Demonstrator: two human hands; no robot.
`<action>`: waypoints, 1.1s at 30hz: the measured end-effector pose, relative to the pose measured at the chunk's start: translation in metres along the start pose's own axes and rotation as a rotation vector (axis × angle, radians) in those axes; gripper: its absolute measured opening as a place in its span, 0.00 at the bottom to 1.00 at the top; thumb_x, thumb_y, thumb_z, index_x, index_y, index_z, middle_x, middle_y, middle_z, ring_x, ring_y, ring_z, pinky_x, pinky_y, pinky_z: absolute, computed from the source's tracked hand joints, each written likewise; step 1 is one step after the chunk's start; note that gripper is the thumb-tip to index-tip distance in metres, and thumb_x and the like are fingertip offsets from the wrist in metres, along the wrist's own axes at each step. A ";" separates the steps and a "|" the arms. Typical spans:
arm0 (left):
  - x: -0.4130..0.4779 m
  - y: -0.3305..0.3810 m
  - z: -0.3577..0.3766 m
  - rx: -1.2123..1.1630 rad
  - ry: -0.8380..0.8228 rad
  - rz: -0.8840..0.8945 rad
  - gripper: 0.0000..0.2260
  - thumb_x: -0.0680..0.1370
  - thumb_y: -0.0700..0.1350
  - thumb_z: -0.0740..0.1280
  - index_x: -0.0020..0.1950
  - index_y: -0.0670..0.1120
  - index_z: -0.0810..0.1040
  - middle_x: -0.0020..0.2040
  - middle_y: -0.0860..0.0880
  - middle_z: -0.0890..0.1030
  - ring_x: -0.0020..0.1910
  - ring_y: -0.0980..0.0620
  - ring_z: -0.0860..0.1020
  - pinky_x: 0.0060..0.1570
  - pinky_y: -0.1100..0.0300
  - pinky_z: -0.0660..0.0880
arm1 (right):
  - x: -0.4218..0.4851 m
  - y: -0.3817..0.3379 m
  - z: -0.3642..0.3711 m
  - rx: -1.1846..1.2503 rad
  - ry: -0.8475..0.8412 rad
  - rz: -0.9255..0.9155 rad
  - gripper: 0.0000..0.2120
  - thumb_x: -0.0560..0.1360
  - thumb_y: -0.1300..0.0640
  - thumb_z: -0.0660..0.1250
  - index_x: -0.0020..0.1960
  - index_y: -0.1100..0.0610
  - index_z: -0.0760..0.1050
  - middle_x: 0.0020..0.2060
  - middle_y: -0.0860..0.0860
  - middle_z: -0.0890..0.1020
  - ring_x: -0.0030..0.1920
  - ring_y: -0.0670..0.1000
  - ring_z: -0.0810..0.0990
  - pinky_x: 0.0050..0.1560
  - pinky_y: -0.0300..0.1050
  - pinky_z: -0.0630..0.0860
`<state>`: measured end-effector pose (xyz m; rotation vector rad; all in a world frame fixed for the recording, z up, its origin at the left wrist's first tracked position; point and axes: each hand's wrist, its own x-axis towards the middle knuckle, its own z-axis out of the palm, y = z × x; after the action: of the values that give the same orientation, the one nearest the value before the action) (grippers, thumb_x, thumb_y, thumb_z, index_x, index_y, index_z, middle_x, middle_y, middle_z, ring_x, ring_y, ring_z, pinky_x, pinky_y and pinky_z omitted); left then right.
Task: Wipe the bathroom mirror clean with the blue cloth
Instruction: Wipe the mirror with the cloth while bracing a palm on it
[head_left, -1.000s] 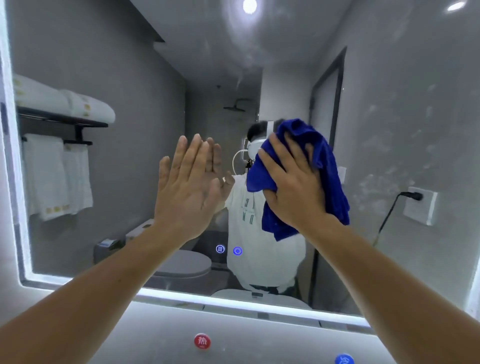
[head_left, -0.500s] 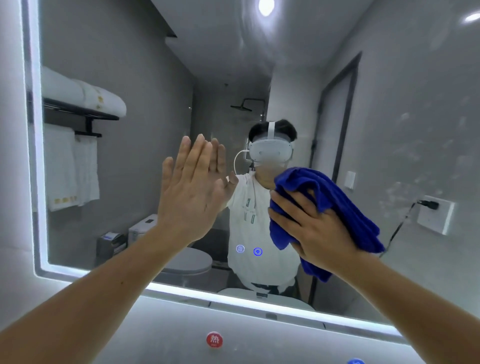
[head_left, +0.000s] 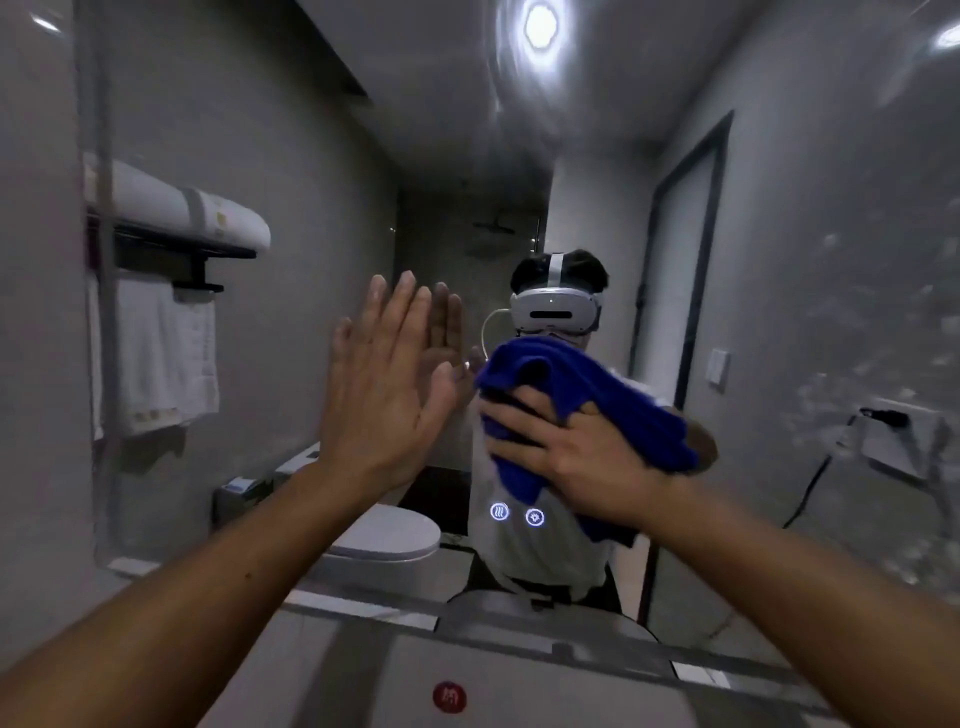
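Head view: the right hand (head_left: 576, 457), grip bunched on the cloth (head_left: 613, 400), had swept back left across the mirror (head_left: 831, 208). The left hand (head_left: 384, 405) stayed flat, empty; smears (head_left: 909, 322) remained rightward.

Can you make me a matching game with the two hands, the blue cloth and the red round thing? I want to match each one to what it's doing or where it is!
Things:
1. left hand
2. right hand
3. blue cloth
4. red round mark

Clues:
A. sits below the mirror
B. bunched up against the glass
C. held flat, fingers straight
D. grips the cloth

Pairs: 1-C, 2-D, 3-B, 4-A
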<state>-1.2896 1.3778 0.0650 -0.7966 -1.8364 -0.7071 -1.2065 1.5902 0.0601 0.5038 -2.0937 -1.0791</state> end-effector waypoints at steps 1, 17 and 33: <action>0.001 0.002 0.000 -0.007 -0.012 -0.006 0.31 0.79 0.59 0.48 0.81 0.49 0.49 0.80 0.53 0.44 0.79 0.54 0.40 0.77 0.46 0.43 | -0.018 0.011 -0.001 0.029 0.005 0.039 0.32 0.64 0.60 0.78 0.66 0.49 0.76 0.73 0.54 0.69 0.73 0.60 0.64 0.66 0.62 0.67; -0.011 0.018 0.001 -0.011 -0.053 -0.024 0.32 0.79 0.60 0.45 0.81 0.48 0.49 0.80 0.54 0.44 0.79 0.55 0.40 0.77 0.48 0.41 | -0.016 -0.003 -0.005 -0.055 -0.128 -0.061 0.31 0.65 0.58 0.76 0.68 0.49 0.74 0.74 0.54 0.66 0.76 0.61 0.57 0.73 0.63 0.55; -0.019 0.003 -0.006 -0.009 -0.062 -0.045 0.32 0.79 0.60 0.46 0.81 0.49 0.47 0.79 0.56 0.42 0.79 0.57 0.38 0.76 0.52 0.37 | -0.003 -0.024 -0.008 -0.137 -0.151 -0.005 0.34 0.60 0.56 0.80 0.66 0.50 0.76 0.66 0.51 0.77 0.70 0.58 0.71 0.67 0.58 0.68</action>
<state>-1.2782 1.3706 0.0496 -0.7928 -1.9130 -0.7276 -1.1981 1.5737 0.0422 0.3710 -2.1297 -1.2879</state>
